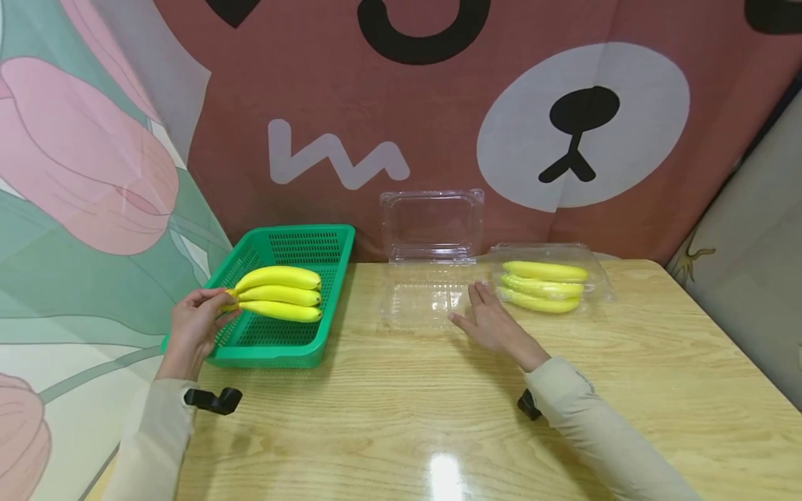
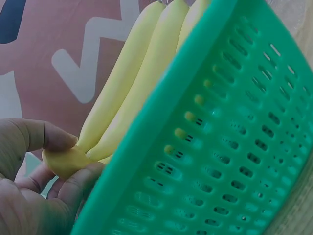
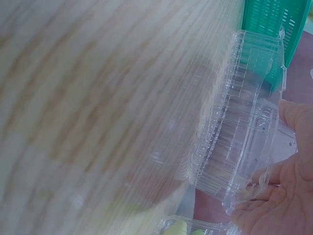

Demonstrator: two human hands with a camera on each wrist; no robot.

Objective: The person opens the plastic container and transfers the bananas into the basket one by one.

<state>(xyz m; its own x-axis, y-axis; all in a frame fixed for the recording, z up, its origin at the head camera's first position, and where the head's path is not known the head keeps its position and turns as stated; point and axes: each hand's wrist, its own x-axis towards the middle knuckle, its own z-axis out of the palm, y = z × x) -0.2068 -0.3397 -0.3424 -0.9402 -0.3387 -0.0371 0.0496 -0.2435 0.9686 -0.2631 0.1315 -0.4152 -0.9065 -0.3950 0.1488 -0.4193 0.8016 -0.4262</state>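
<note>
My left hand [image 1: 195, 323] pinches a bunch of three yellow bananas [image 1: 280, 296] by its stem, thumb on one side and fingers on the other. The bananas point to the right over the green basket [image 1: 266, 362]; in the left wrist view, the basket wall hides part of the bunch [image 2: 139, 73]. Fingers extended, my right hand [image 1: 498, 330] is at the right side of a clear plastic clamshell box [image 1: 416, 306] whose lid stands raised at the back. Through the box's clear wall [image 3: 234, 132], no contents show in the right wrist view.
Right of the raised-lid box sits a second clear box [image 1: 598, 278] with three long yellow pieces [image 1: 541, 287] inside. The wooden table [image 1: 376, 424] meets a patterned cloth [image 1: 438, 139] at the back, and another cloth [image 1: 81, 278] borders the left.
</note>
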